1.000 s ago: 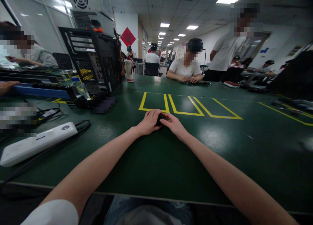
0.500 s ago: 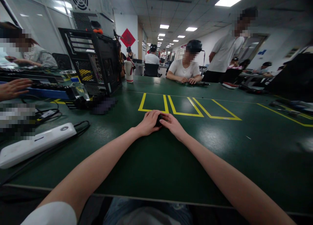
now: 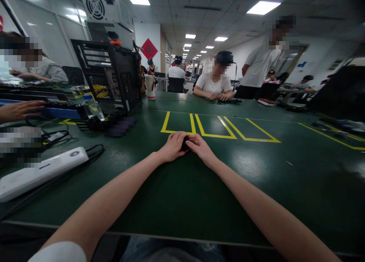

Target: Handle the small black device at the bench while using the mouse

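Left hand [image 3: 173,146] curled round small black object [image 3: 185,143], right hand [image 3: 202,148] gripping its right side; over green tabletop [image 3: 182,193], just short of yellow tape [image 3: 165,122]. Probably light, stiff; likely best held by opposite sides.

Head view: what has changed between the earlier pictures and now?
At the left edge, another person's hand has moved right, further into the picture by the blue bar; whether it touches the bar is unclear. The whole scene sits slightly lower, so the camera probably tilted up. Nothing was visibly picked up or let go: the left hand and right hand stay on the small black object.
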Demonstrator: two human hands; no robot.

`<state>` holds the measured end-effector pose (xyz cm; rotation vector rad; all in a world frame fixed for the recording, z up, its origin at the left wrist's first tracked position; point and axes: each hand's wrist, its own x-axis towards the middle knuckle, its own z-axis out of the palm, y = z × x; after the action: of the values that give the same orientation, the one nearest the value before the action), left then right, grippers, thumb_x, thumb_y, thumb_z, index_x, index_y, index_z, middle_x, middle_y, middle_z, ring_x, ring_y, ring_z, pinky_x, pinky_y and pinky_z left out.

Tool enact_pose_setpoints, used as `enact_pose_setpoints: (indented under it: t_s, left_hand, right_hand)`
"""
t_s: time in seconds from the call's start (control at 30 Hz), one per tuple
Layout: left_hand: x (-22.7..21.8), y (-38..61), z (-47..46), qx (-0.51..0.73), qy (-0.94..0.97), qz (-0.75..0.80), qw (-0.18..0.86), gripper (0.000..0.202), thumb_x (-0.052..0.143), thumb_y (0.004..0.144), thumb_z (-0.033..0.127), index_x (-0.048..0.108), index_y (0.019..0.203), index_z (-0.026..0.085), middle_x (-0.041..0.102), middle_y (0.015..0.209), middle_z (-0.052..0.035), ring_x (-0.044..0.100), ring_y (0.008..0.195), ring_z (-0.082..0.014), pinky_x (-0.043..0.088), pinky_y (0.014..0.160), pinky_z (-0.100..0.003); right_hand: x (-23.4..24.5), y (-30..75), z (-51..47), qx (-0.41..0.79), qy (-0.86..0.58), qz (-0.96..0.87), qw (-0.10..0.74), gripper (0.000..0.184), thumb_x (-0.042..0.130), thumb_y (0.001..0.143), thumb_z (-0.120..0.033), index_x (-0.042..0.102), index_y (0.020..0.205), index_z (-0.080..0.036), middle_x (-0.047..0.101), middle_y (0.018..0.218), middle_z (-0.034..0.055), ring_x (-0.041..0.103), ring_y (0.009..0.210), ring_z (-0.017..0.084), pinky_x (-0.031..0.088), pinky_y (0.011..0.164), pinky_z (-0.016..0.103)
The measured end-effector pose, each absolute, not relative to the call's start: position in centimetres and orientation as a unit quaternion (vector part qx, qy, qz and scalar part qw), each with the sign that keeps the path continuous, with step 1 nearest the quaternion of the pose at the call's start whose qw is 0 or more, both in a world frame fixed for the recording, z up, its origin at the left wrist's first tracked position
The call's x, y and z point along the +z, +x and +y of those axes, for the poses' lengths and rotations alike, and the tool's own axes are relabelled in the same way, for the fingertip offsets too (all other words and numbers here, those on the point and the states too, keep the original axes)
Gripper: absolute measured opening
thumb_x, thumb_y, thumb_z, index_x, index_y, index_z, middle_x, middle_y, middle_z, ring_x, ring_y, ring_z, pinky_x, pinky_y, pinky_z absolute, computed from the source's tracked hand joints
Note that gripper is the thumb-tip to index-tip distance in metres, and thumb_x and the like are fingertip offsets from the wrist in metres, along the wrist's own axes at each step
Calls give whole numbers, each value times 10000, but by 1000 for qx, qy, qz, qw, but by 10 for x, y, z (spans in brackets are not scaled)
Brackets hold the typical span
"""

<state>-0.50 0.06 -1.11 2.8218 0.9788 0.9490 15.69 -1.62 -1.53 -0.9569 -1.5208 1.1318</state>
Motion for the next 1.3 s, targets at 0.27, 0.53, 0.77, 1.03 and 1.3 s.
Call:
enact_pose_setpoints:
  t_s: [0.27,0.53,0.77,1.03,1.3]
  left_hand:
    - [-10,-6,-1,299,900,316,10,550,559,710,225,287,1186,180,415,1202,-108,367,1158,-240,277,978,-430]
    - [-9,-5,-2,296,900,320,19,557,565,697,208,292,1182,188,420,1189,-103,374,1152,-242,268,980,-447]
    - [-10,-4,-1,304,900,312,8,553,554,717,236,279,1194,181,422,1189,-111,380,1149,-239,282,971,-438]
    - [-10,-5,-1,297,901,317,4,554,565,702,220,290,1181,171,423,1188,-109,376,1147,-237,279,976,-426]
    - [-10,-5,0,300,901,314,8,540,550,715,234,288,1184,180,422,1182,-105,375,1147,-237,277,975,-429]
  right_hand:
    - [-13,156,-16,461,-403,-625,484,343,601,696,-301,512,1012,-204,555,1022,47,508,990,172,395,893,376]
    - [-9,156,-19,497,-362,-619,488,344,672,612,-209,489,903,-208,531,1008,18,533,975,163,407,900,370]
    - [-7,154,-22,472,-395,-618,490,262,623,666,-338,495,864,-224,543,895,0,544,848,141,455,792,346]
    - [-11,155,-17,486,-401,-615,474,343,642,654,-300,504,950,-194,536,1008,46,521,960,171,407,872,384]
    - [-12,156,-20,477,-381,-621,491,227,603,691,-335,499,862,-227,562,899,0,537,895,144,428,832,353]
